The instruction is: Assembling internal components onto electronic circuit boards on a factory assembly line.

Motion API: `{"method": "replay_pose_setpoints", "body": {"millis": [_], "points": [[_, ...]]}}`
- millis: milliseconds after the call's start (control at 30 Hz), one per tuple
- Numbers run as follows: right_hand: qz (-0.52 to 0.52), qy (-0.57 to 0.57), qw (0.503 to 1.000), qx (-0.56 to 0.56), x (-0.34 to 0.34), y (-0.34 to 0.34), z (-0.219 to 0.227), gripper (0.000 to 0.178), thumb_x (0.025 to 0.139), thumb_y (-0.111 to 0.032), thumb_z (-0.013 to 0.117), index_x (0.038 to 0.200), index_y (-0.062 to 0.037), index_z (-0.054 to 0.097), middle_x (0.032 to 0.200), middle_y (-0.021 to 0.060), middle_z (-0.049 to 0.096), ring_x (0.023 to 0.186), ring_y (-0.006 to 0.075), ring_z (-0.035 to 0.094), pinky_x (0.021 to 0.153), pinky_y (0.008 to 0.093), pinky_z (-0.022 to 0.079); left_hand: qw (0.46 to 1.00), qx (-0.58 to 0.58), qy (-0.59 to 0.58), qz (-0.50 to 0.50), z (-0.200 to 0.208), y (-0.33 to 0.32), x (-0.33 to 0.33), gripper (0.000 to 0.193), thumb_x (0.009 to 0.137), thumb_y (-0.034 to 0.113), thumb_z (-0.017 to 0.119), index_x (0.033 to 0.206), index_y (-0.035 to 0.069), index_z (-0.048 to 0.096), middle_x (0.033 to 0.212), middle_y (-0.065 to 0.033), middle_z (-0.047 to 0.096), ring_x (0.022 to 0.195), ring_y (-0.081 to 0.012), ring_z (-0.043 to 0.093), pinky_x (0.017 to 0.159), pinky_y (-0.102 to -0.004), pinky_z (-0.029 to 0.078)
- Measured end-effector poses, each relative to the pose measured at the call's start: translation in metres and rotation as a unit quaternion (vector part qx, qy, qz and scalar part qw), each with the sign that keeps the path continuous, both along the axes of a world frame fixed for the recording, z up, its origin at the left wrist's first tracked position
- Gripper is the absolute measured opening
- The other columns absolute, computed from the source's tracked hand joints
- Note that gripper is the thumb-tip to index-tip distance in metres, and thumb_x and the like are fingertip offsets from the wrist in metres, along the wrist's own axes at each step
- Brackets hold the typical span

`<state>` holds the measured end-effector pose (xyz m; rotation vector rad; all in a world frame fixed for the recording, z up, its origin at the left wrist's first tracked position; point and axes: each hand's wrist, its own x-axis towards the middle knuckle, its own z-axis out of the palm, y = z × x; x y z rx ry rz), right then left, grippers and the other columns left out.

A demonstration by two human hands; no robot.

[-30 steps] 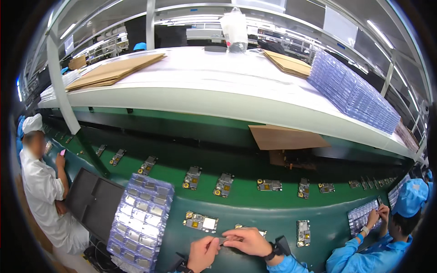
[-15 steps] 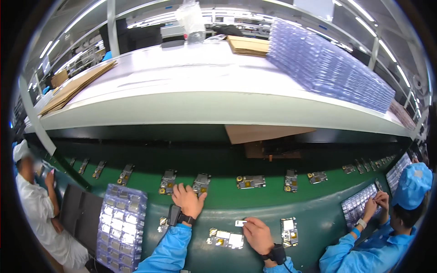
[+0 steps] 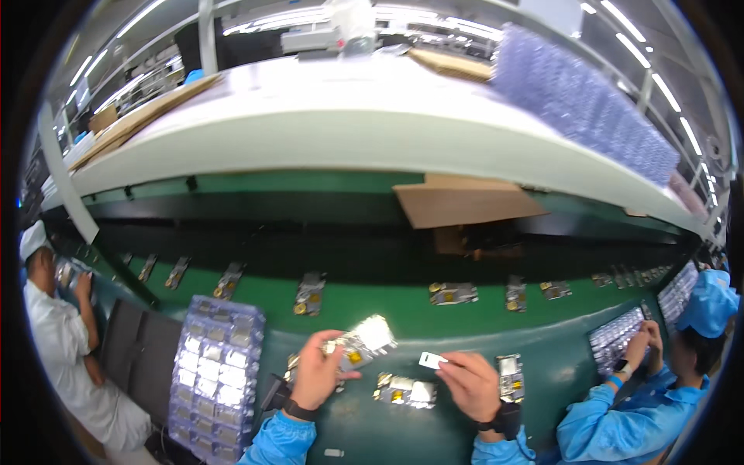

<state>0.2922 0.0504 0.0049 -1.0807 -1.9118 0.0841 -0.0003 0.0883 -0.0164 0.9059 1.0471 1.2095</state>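
My left hand (image 3: 316,373) grips a phone-sized circuit board (image 3: 361,346) by one end, raised and tilted above the near bench. Between the thumb and fingertips of my right hand (image 3: 469,384) is a small white rectangular piece (image 3: 431,360) with a dark mark. Below and between both hands lies another circuit board (image 3: 404,391), with silver shields and a yellow round spot. A third board (image 3: 509,380) rests just right of my right hand. Part of one more board (image 3: 291,367) shows behind my left hand, mostly hidden.
Several boards, one being a circuit board (image 3: 310,294), lie along the green strip (image 3: 372,306). A clear blister tray (image 3: 215,380) stands at left. A white-edged shelf (image 3: 372,143) spans above. Co-workers sit at both sides. A small white piece (image 3: 334,452) lies near the front.
My left hand has lifted a circuit board off the green strip and brought it nearer. My right hand, still pinching the white piece, is slightly farther right. The whole view has shifted.
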Motion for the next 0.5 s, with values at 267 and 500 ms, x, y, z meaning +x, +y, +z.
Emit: {"method": "replay_pose_setpoints", "body": {"millis": [267, 500], "points": [[0.153, -0.010, 0.988, 0.011, -0.041, -0.012, -0.020, 0.035, 0.065, -0.008, 0.091, 0.097, -0.0112, 0.079, 0.105, 0.0042, 0.074, 0.092, 0.0236, 0.066, 0.079, 0.0366, 0.056, 0.962, 0.008, -0.032, -0.270, 0.001, -0.048, 0.002, 0.042, 0.107, 0.003, 0.046, 0.147, 0.004, 0.036, 0.132, -0.0126, 0.058, 0.113, -0.0191, 0.064, 0.078, -0.0354, 0.064], [0.148, -0.007, 0.988, -0.041, -0.037, -0.019, -0.024, 0.034, 0.068, -0.009, 0.088, 0.100, -0.0153, 0.081, 0.112, -0.0029, 0.075, 0.097, 0.0156, 0.061, 0.083, 0.0308, 0.049, 0.940, -0.116, -0.058, -0.316, 0.014, -0.054, 0.004, 0.043, 0.106, 0.001, 0.045, 0.148, 0.003, 0.033, 0.138, -0.0142, 0.049, 0.125, -0.0232, 0.058, 0.088, -0.0431, 0.066]]}}
